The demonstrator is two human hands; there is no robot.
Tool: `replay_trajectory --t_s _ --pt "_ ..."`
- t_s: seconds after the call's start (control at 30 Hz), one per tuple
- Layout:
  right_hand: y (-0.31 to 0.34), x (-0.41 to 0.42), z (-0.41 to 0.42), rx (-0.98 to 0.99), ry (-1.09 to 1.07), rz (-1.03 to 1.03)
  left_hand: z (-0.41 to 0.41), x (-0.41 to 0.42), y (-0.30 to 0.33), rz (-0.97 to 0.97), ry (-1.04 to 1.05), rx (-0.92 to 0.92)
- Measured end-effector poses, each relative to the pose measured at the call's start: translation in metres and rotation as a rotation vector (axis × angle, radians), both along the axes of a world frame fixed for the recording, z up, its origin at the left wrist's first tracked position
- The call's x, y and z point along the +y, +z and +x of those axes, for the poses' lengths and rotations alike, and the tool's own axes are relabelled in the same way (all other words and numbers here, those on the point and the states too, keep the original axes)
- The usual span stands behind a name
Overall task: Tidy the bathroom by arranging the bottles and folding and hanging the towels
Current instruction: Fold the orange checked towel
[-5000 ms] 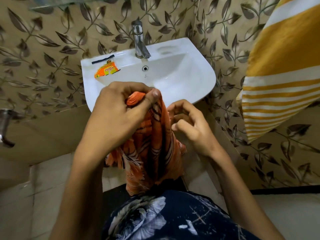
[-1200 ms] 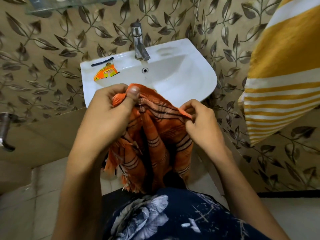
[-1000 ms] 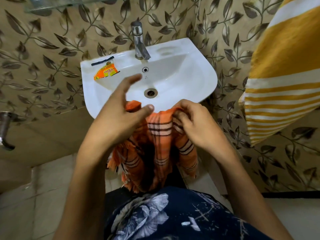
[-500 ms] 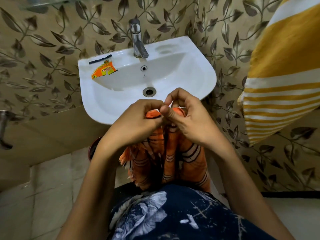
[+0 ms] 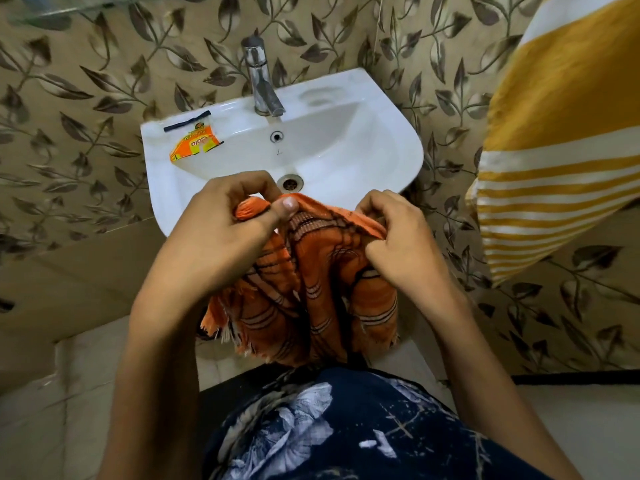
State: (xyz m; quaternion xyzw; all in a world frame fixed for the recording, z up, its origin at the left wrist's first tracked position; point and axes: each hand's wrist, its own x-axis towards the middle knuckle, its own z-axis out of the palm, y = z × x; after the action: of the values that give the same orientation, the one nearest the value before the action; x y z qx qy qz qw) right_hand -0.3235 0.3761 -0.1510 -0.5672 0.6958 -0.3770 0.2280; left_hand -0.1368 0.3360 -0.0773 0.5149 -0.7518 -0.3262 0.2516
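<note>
- A glass shelf [image 5: 65, 12] edges the upper left of the frame.
- An orange sachet [image 5: 194, 147] lies on the left rim of the white sink [image 5: 391, 147], with the chrome tap [image 5: 261, 81] at the rim's back, upper centre.
- The left hand [image 5: 228, 233], centre frame, has its fingers closed, thumb pinching a bunched corner of the orange striped towel [image 5: 311, 282].
- The towel hangs below the sink's front edge, between both hands.
- The right hand [image 5: 398, 237], right of centre, grips the towel's top edge with curled fingers.
- A yellow striped towel [image 5: 554, 150] hangs at far right.
</note>
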Motion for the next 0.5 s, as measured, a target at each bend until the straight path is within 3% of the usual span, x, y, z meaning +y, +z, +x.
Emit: replay_trajectory --t_s 0.17,0.27,0.37,0.5 --pt "0.007 0.002 -0.006 -0.015 -0.080 0.042 0.007 -0.007 -0.008 0.020 0.187 0.063" --pt "0.018 0.000 -0.002 -0.032 0.067 0.055 0.003 -0.006 -0.010 0.093 0.051 0.070" --pt "0.027 -0.002 0.012 -0.040 0.210 0.007 -0.013 -0.002 -0.015 0.131 -0.107 -0.071" --pt "0.026 -0.001 0.020 -0.087 0.212 -0.044 -0.025 -0.002 -0.020 0.098 -0.125 -0.151"
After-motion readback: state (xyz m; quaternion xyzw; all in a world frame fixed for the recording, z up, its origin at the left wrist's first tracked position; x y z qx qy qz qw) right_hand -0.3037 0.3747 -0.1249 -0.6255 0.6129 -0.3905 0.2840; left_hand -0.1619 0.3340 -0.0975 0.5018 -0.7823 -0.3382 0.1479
